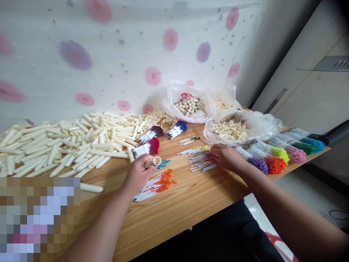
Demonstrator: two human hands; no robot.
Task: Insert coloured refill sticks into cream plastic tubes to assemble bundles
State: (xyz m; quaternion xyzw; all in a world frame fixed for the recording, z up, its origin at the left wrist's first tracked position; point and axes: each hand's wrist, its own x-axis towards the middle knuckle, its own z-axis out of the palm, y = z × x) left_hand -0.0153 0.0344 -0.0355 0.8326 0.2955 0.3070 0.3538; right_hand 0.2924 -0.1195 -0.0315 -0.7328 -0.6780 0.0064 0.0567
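Note:
My left hand (pixel 139 173) is closed around a short cream pen part (pixel 157 161) with a round open end facing up. Beside that hand lie thin white pen refills with orange ends (pixel 156 185), and some with light-blue ends (pixel 164 164). My right hand (pixel 225 155) is lowered over a loose pile of white refills (pixel 200 161), fingers bent and together. Their tips are hidden, so whatever they pinch does not show. Behind my left hand rest bundles of refills with red ends (pixel 147 147), dark purple ends (pixel 151 134) and blue ends (pixel 176 130).
Cream pen barrels (pixel 79 140) are heaped at the left, with small ring-like parts (pixel 156 119) behind. Plastic bags hold white pieces (pixel 191 106) and small cream parts (pixel 230 130). Bundles with orange ends (pixel 276 164) and other colours line the right of the wooden table (pixel 174 218).

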